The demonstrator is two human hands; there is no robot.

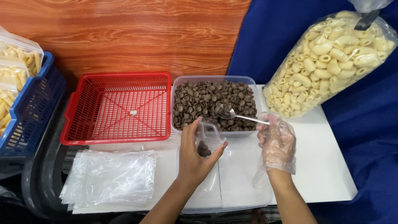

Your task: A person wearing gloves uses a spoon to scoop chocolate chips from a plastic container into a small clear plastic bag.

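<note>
Red basket [116, 108] beside, nothing blocking. My left hand [195, 157] clamps small clear bag [207, 141], brown pieces inside; gloved right hand [277, 143] grips spoon [238, 115] in tub [215, 103].

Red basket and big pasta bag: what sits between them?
The clear tub of brown cup-shaped pieces, a spoon dipped into it, as the head view shows.

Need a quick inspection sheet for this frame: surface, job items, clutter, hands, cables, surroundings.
Surface: white table.
Job's things: clear tub of brown pieces; small clear bag with a few pieces; metal spoon.
Clutter: stack of empty bags; red basket; big pasta bag.
Grippers: left hand holds the small bag open; gloved right hand holds the spoon.
Cables: nothing seen.
Surroundings: blue crate of packed pasta; blue cloth.
</note>
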